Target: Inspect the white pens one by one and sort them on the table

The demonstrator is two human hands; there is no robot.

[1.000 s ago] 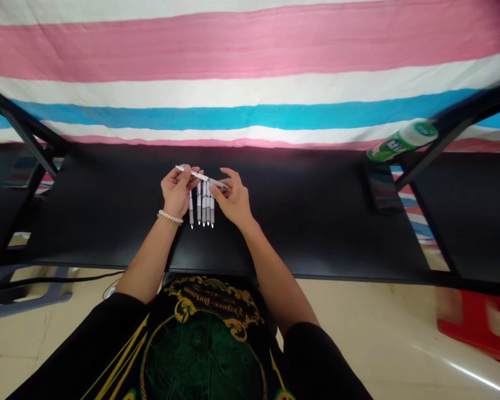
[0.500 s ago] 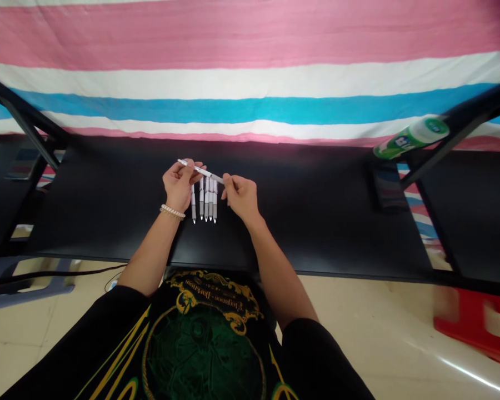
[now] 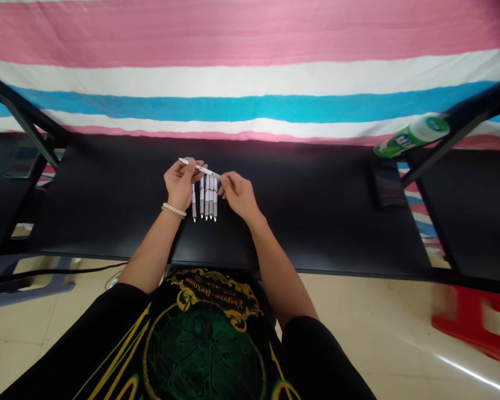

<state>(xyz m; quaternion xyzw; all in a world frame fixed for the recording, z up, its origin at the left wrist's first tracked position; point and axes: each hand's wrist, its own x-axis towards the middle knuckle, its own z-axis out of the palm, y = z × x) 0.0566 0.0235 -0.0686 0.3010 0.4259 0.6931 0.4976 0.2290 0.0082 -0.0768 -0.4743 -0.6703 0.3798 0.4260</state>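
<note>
I watch left hand pinch white ballpoint pen | right hand grips its right end, likely for steadiness | over far ends of parallel pens (tips near, seemingly for reach)

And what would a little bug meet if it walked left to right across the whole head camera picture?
Grey stool → left hand → pens lying on the table → right hand → green-and-white canister → red stool.
</note>
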